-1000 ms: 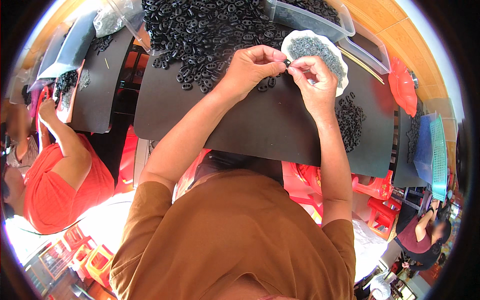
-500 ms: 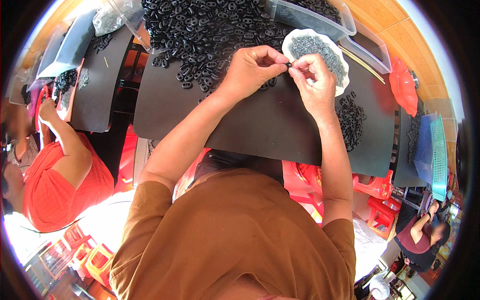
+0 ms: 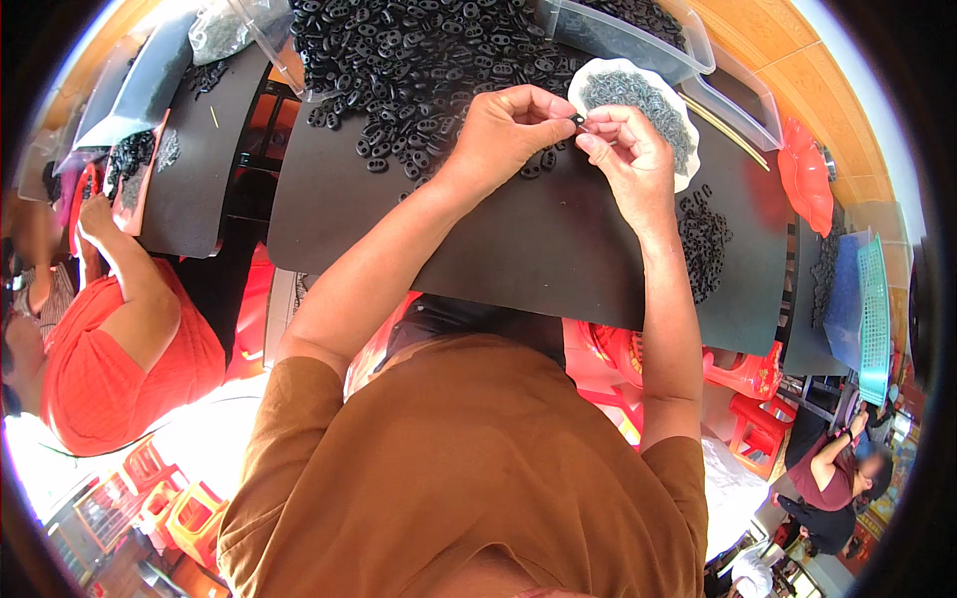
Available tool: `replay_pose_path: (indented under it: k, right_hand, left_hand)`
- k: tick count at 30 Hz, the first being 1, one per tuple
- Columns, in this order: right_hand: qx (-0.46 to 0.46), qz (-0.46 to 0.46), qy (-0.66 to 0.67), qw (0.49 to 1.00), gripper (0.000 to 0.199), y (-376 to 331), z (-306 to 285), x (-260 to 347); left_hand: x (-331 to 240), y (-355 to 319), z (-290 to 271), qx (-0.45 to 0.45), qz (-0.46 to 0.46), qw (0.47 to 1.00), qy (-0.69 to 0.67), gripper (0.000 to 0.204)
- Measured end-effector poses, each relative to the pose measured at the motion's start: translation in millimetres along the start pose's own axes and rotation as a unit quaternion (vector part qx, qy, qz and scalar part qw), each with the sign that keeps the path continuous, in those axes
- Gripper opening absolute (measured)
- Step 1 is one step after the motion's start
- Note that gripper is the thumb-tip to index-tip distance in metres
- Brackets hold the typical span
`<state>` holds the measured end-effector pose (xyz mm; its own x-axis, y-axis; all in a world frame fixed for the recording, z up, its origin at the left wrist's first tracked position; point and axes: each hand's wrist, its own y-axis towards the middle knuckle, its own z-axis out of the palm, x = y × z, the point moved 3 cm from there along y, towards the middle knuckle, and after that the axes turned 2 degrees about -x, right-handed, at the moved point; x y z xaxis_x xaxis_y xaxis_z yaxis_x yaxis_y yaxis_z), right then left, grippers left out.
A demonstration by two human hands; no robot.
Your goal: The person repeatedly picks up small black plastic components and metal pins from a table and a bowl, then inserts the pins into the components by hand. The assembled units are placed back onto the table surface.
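Upper centre of the frame, the left hand [image 3: 495, 137] pinches a small black piece [image 3: 578, 119]; whether the right hand [image 3: 634, 159] beside it grips anything, I cannot tell. A firm, steady pinch should help.

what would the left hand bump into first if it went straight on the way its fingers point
Just past the small black piece it pinches, the left hand would likely meet the right hand, though depth there is unclear.
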<state>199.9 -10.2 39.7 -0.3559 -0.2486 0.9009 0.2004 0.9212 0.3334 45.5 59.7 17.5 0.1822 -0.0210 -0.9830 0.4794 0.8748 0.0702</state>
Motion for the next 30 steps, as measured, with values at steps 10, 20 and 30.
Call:
replay_pose_path:
  k: [10, 20, 30]
  right_hand:
    - [0.001, -0.062, -0.14, 0.988, 0.008, -0.4, 0.9, 11.6]
    - [0.024, -0.022, -0.098, 0.995, 0.015, -3.8, 4.6, 2.7]
    - [0.045, 0.024, -0.058, 0.997, 0.016, -2.1, 3.8, 10.1]
  left_hand:
    - [0.5, 0.8, -1.4, -0.004, 0.008, 1.0, 0.0, 0.014]
    - [-1.3, -1.9, 0.8, 0.014, 0.008, 1.0, 0.012, 0.016]
    - [-2.0, -0.1, -2.5, 0.028, -0.011, 0.999, -0.02, 0.018]
